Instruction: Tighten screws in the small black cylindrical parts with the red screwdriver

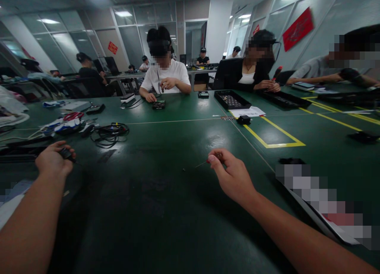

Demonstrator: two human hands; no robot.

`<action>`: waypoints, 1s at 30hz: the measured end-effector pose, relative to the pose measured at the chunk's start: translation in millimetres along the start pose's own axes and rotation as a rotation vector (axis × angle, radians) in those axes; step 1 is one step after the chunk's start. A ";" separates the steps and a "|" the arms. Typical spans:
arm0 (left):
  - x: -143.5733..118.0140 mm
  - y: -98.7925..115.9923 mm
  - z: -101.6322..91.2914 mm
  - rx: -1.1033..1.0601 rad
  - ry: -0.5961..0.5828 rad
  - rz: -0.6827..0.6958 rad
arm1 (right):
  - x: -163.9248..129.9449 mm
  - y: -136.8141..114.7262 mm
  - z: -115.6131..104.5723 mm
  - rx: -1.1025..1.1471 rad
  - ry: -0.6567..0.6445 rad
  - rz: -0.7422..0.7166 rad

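Note:
My right hand [233, 173] is closed around a screwdriver [219, 155] with a reddish-brown handle. Its thin shaft points left and slightly down, over the green table. Just beyond the tip, a tiny metallic piece [183, 170], perhaps a screw, lies on the tabletop. On the left side, my left hand [55, 159] grips a dark-handled tool [67, 154]. A faint thin end juts from that tool to the right; its exact kind is unclear. The two hands are wide apart.
A coiled black cable [109, 134] and gloves [67, 125] lie beyond my left hand. A black parts tray [232, 99] stands at the far side, near yellow tape [267, 145]. A blurred-out flat item [320, 206] lies right. Co-workers sit opposite.

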State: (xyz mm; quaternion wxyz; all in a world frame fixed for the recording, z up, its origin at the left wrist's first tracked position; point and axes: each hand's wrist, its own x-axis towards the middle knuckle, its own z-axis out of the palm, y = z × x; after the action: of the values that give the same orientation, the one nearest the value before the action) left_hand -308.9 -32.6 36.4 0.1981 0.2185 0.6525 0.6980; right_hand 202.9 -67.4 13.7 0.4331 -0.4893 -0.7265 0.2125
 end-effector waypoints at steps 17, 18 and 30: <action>-48.2 11.8 55.5 -0.183 -0.111 -0.096 | 0.3 0.9 -0.4 0.004 0.020 -0.008; -56.1 11.4 62.7 -0.192 -0.160 -0.102 | 0.3 1.4 -0.4 0.005 0.025 -0.004; -197.4 3.0 131.0 0.468 -1.097 0.310 | 1.0 1.2 -1.5 -0.002 0.052 -0.027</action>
State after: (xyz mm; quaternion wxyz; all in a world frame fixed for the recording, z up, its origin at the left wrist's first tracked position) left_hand -72.0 -35.7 37.2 0.3480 0.6758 0.5520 0.3428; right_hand 204.6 -66.2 14.1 0.4543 -0.4852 -0.7217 0.1931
